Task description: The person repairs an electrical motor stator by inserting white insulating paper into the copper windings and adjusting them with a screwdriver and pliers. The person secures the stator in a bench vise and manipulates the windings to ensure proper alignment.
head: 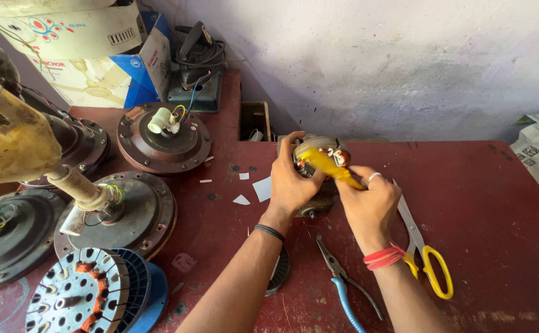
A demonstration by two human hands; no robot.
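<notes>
Blue-handled pliers (348, 285) and yellow-handled scissors (423, 246) are left loose at 5 o'clock beside the forearms, easily knocked off the red table (497, 203). At centre, the small motor stator (322, 161) is gripped by the left hand (291, 185); the right hand (368, 203) is closed on a yellow-handled tool (328, 165) worked into it. A slip risks nicked copper windings or a jabbed left thumb.

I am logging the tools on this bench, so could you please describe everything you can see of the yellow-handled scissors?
The scissors lie flat on the dark red table, just right of the right hand. They have long pale metal blades and yellow loop handles, plastic by the look. The blades appear closed and point away toward the wall, handles nearest the person. The right wrist hides part of them; whether it touches them is unclear.
</notes>
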